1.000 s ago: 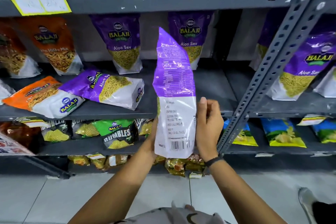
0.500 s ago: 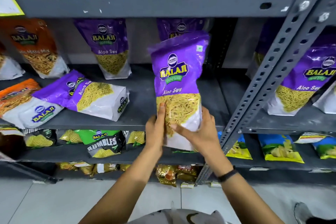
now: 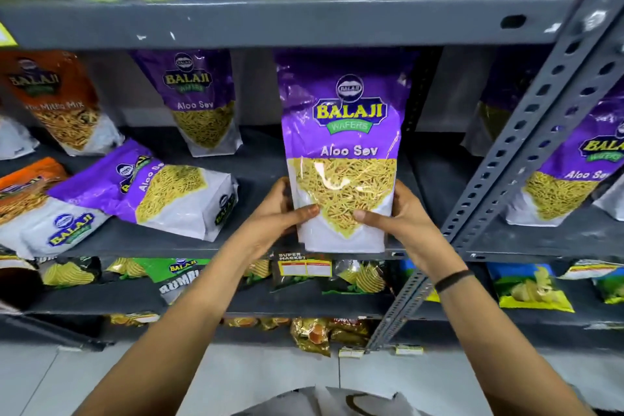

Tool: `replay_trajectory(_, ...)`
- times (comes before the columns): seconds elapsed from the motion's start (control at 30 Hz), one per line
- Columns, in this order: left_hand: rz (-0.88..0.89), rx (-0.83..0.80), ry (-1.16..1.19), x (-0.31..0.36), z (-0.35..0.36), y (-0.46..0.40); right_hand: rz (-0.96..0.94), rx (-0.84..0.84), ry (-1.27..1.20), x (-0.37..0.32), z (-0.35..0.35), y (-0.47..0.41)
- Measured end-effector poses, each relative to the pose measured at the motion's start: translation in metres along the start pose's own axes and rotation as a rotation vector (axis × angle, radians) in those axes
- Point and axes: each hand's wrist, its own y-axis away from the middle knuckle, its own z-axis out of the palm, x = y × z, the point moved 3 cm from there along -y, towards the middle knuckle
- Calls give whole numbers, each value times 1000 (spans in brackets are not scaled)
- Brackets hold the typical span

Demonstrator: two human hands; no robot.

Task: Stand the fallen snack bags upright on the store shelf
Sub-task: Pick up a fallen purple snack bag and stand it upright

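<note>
Purple plastic Aloo Sev snack bag [image 3: 341, 152] now faces forward, upright at the front edge of the grey metal shelf [image 3: 256, 179].

A second ago its printed back was toward the camera. The left hand [image 3: 273, 216] and right hand [image 3: 398, 216] clasp its lower sides, thumbs on the front. It seems nearly placed. Behind it the shelf is open; to the left, a fallen purple bag [image 3: 148, 192] and a fallen orange bag [image 3: 30, 199] wait; the slanted grey brace [image 3: 526, 132] stands near on the right.

Bright even light, wide-angle edge warp
</note>
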Motion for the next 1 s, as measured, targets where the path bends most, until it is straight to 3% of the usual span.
replay_trajectory(0.23,150,-68,-411,44,-11,-67,-179,174,211,-12,-6,-67)
replay_trajectory(0.4,99,-73,-580,5,-15,-86,-126,203,229,41,-7,-82)
replay_trajectory(0.53,40,-7,-518,-29,-24,-87,-151,159,237,70,-12,-86)
replay_trajectory(0.63,79,76,-484,-34,-26,-83,-187,279,296,66,-7,-76)
replay_trajectory(0.73,220,319,-466,-24,-26,-48,-220,598,242,66,6,-37)
replay_trajectory(0.8,407,574,-455,-12,-30,-8,-321,664,333,59,29,-12)
replay_trajectory(0.9,576,992,-385,-5,-57,44,-538,457,540,44,88,-6)
replay_trajectory(1.0,518,1262,-285,-10,-98,63,-729,223,651,11,152,-39)
